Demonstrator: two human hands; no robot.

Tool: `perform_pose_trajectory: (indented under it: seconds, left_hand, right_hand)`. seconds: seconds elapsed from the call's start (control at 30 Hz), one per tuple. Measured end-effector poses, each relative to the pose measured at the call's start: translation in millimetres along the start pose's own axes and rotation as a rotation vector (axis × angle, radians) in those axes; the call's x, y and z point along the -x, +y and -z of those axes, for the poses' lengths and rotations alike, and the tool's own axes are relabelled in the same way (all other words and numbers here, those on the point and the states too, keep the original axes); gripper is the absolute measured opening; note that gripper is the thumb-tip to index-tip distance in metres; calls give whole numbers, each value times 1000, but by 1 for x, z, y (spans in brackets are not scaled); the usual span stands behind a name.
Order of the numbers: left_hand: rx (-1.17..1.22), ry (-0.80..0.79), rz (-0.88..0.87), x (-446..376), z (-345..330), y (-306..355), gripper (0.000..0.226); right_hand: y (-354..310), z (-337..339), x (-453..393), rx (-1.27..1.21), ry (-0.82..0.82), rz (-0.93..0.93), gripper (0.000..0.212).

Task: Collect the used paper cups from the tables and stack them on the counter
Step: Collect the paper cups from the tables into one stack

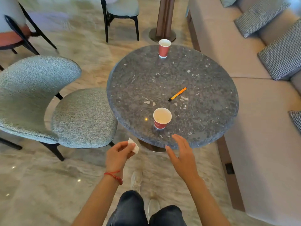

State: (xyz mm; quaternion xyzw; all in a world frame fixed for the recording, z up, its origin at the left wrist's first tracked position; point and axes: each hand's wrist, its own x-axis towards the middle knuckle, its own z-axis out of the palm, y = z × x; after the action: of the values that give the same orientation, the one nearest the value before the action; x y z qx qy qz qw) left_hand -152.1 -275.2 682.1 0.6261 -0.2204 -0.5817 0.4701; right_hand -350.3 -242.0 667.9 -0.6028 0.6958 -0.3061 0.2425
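Observation:
Two red paper cups with white insides stand upright on a round dark stone table (203, 75). The near cup (162, 118) is close to the table's front edge; the far cup (164, 48) is at the back edge. My right hand (182, 154) hovers over the front edge just below the near cup, fingers spread and straight, holding nothing. My left hand (119, 152), with a red thread bracelet on the wrist, is off the table to the left and pinches a crumpled white tissue (134, 145).
An orange pen (177, 94) lies mid-table. A grey upholstered chair (48, 101) stands left of the table, a beige bench sofa (260, 111) with checked cushions to the right. More chairs and a brown column base (162, 35) are behind. My legs and shoes show below.

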Motion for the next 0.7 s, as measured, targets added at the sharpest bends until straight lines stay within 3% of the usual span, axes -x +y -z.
perform_pose_trajectory:
  seconds: [0.13, 0.37, 0.7]
  left_hand:
    - [-82, -45, 43, -41, -9, 13, 13]
    - [-296, -120, 27, -103, -19, 37, 6]
    - [-393, -207, 65, -120, -25, 32, 14]
  right_hand:
    - [5, -20, -29, -104, 18, -176, 60]
    - [15, -56, -71, -404, 127, -474, 92]
    - [13, -78, -89, -521, 172, -494, 84]
